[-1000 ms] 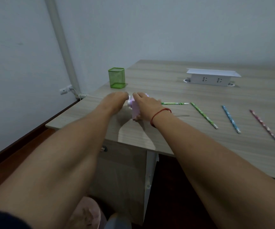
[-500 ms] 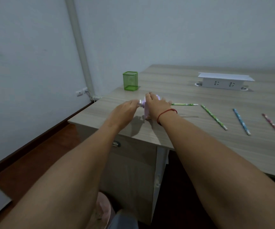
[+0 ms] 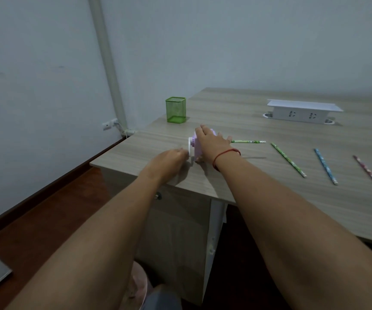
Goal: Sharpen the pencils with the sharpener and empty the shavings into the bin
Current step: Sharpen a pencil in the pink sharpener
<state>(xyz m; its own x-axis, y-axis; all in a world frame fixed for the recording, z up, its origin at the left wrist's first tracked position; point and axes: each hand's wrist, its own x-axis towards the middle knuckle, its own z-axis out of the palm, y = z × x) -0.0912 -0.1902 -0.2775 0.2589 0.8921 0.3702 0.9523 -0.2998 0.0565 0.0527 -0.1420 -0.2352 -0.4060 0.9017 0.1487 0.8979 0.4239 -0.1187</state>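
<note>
Both hands meet at the lilac sharpener [image 3: 195,151], which stands near the front left corner of the table [image 3: 236,113]. The right hand [image 3: 211,144] lies over its top with fingers spread and fairly straight, pressing down and hiding most of the body; a red cord [image 3: 225,154] circles that wrist. The left hand [image 3: 170,161] reaches to the white crank disc [image 3: 190,148] on the sharpener's left side. Its fingertips are blurred and turned away from the camera, so I cannot tell whether they pinch a handle. A green pencil [image 3: 248,141] pokes out to the right from under the right hand, its inner end hidden. Three more pencils lie apart from one another toward the table's right side: a green one [image 3: 289,159], a blue one [image 3: 325,166] and a pink patterned one [image 3: 371,175] that runs almost to the picture's right edge. A green mesh holder [image 3: 175,109] stands upright by the table's left edge, beyond the sharpener; its inside is too dim to read. A white socket box [image 3: 303,113] sits toward the far edge. Below the table, between the forearms, a pink rounded thing [image 3: 139,280] is partly covered and cannot be identified.
</note>
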